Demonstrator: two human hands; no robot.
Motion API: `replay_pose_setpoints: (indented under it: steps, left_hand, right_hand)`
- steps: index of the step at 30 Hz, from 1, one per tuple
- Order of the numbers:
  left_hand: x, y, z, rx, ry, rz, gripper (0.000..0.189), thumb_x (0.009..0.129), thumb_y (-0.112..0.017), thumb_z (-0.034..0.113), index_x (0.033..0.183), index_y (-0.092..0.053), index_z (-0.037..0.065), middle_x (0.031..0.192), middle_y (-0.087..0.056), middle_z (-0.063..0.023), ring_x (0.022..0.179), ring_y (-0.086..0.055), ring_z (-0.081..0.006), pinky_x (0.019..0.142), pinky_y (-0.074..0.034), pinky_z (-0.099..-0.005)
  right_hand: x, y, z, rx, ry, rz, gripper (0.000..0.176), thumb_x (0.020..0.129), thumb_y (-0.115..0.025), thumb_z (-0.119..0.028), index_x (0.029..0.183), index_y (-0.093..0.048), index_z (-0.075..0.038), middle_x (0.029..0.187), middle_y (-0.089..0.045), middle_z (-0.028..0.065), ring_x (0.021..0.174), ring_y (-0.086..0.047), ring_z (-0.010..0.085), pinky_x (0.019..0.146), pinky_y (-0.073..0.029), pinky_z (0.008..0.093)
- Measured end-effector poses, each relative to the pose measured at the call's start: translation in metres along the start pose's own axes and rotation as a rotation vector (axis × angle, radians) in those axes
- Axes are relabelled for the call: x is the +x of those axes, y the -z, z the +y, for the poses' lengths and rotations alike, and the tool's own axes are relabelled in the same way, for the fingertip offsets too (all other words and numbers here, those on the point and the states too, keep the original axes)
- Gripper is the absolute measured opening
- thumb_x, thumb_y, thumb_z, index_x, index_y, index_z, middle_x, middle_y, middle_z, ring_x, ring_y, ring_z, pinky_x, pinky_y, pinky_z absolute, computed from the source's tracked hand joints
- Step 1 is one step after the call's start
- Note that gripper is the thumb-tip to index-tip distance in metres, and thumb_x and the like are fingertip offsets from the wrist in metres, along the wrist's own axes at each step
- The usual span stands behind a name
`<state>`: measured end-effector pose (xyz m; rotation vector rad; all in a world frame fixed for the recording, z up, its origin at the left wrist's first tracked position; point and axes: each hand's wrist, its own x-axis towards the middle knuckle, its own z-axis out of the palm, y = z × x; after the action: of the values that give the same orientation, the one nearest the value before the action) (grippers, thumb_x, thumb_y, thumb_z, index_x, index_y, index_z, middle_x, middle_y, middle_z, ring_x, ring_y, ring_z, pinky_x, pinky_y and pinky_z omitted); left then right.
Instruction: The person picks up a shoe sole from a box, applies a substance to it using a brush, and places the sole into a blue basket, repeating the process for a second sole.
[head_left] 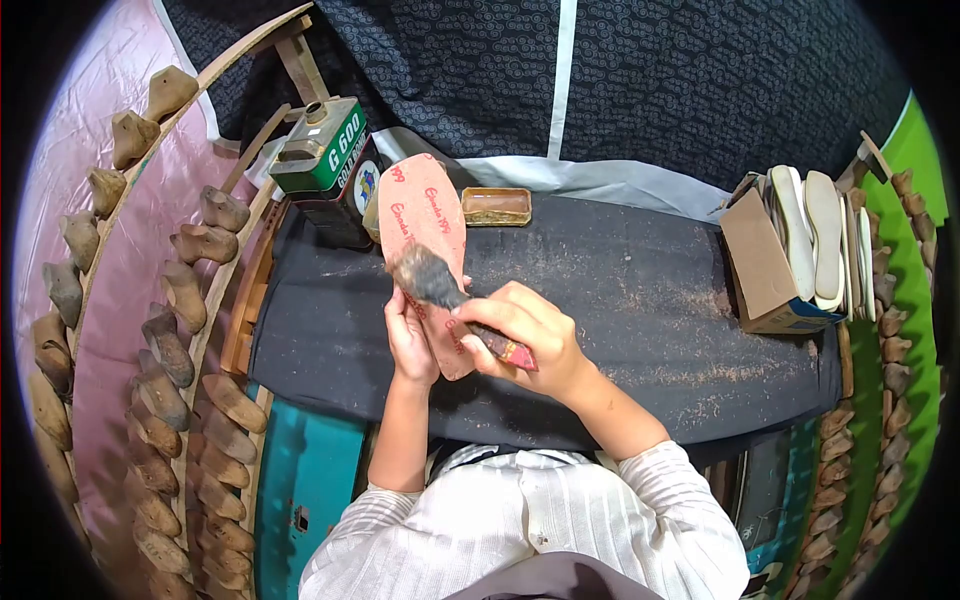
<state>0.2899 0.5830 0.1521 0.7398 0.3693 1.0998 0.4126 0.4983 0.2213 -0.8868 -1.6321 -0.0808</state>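
Left hand [410,340] clamped on the sole [428,215], gripping its lower left edge, thumb on the near face. The sole is pinkish with red lettering, held up over the table [620,330], long axis running away from the person, narrower end nearest the body. Right hand [535,335] closed round the handle of a brush [430,275]; handle dark, with a red end toward the wrist. Bristles dark near the handle, paler at the tip, lying across the middle of the sole's printed face and reaching its left edge. Table draped in dark cloth, pale crumbs [700,375] scattered over it, mostly to the right. Beyond the sole, at the table's far left, stands a green and dark can [325,160] marked "G 600". Just right of the sole's far end, a small tray [497,207] with brownish contents I cannot identify. Far right of the table: an open cardboard box [765,265] with pale soles [825,235] standing in it. Wooden lasts [170,90] line racks on both sides. Dark patterned curtain [680,80] behind the table. Person's sleeves white, striped.
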Motion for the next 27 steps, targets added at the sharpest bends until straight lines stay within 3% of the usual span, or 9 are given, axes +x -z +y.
replay_pose_setpoints:
  steps: [1,3,8,13,15,17,19,23,27]
  left_hand:
    - [0.002,0.006,0.0,0.0,-0.001,0.0,0.058,0.092,-0.019,0.044,0.117,-0.05,0.001,0.104,-0.06,-0.0189,0.089,-0.061,-0.0283,0.084,-0.047,-0.0392]
    - [0.006,0.02,0.001,-0.026,0.026,-0.319,0.059,0.093,-0.017,0.044,0.113,-0.05,-0.001,0.101,-0.062,-0.0172,0.088,-0.061,-0.024,0.083,-0.048,-0.0352]
    - [0.002,0.008,0.003,-0.03,-0.014,-0.019,0.059,0.092,-0.018,0.045,0.112,-0.051,0.0,0.096,-0.06,-0.0168,0.08,-0.06,-0.0254,0.076,-0.049,-0.0388]
    - [-0.001,-0.004,0.009,-0.025,0.0,-0.011,0.056,0.093,-0.017,0.043,0.112,-0.051,0.002,0.096,-0.06,-0.017,0.079,-0.06,-0.0251,0.075,-0.049,-0.0384]
    - [0.001,0.0,0.01,-0.055,0.012,-0.202,0.062,0.093,-0.017,0.045,0.109,-0.051,-0.003,0.087,-0.062,-0.016,0.08,-0.06,-0.0232,0.075,-0.049,-0.0339]
    - [0.0,-0.003,0.012,0.01,0.005,-0.141,0.064,0.092,-0.017,0.046,0.107,-0.051,-0.006,0.082,-0.061,-0.0146,0.074,-0.059,-0.0221,0.07,-0.049,-0.032]
    - [0.002,0.001,0.009,0.052,-0.015,-0.123,0.064,0.092,-0.017,0.046,0.107,-0.051,-0.005,0.082,-0.062,-0.0145,0.074,-0.06,-0.0218,0.07,-0.049,-0.032]
    - [0.004,0.003,0.001,0.042,-0.055,-0.047,0.062,0.091,-0.018,0.048,0.11,-0.051,-0.001,0.097,-0.059,-0.014,0.078,-0.059,-0.0246,0.072,-0.049,-0.0364]
    - [0.002,0.0,0.005,-0.03,-0.02,-0.194,0.057,0.093,-0.018,0.043,0.112,-0.048,-0.002,0.099,-0.06,-0.0157,0.082,-0.06,-0.0224,0.074,-0.049,-0.0349]
  right_hand:
    - [-0.002,0.001,0.0,0.001,0.002,-0.047,0.023,0.066,-0.069,0.001,0.088,-0.063,-0.001,0.074,-0.059,0.0084,0.059,-0.055,0.0198,0.056,-0.047,0.0294]
    - [-0.003,0.005,0.0,0.015,0.009,-0.075,0.023,0.065,-0.069,0.001,0.087,-0.063,-0.001,0.071,-0.058,0.0082,0.057,-0.054,0.0198,0.055,-0.047,0.0295]
    - [-0.002,0.005,-0.003,0.027,0.013,-0.051,0.021,0.066,-0.069,-0.001,0.086,-0.063,0.0,0.071,-0.058,0.0085,0.057,-0.054,0.0197,0.054,-0.046,0.0292]
    - [-0.004,-0.003,-0.002,-0.011,0.029,-0.021,0.024,0.066,-0.071,-0.004,0.088,-0.061,-0.002,0.075,-0.056,0.009,0.062,-0.055,0.0233,0.059,-0.049,0.0315]
    - [-0.008,0.0,-0.003,-0.014,0.017,-0.091,0.024,0.065,-0.071,-0.004,0.087,-0.061,-0.002,0.075,-0.056,0.0088,0.061,-0.055,0.0229,0.058,-0.048,0.0315]
    - [-0.009,0.004,-0.004,0.005,0.015,-0.115,0.024,0.065,-0.071,-0.003,0.087,-0.061,-0.002,0.074,-0.055,0.0087,0.061,-0.054,0.0226,0.057,-0.047,0.0315]
    - [-0.008,0.005,-0.005,0.048,0.021,-0.099,0.024,0.063,-0.068,0.001,0.087,-0.064,0.0,0.066,-0.055,0.0077,0.057,-0.054,0.0198,0.054,-0.047,0.029]
    - [-0.008,-0.001,-0.003,-0.004,0.031,0.035,0.024,0.066,-0.069,-0.001,0.089,-0.064,0.0,0.074,-0.058,0.0089,0.061,-0.057,0.0198,0.056,-0.049,0.0287]
    - [-0.008,0.001,-0.003,-0.018,0.037,-0.037,0.023,0.066,-0.069,-0.001,0.089,-0.064,0.0,0.077,-0.059,0.0094,0.062,-0.057,0.02,0.056,-0.049,0.0288]
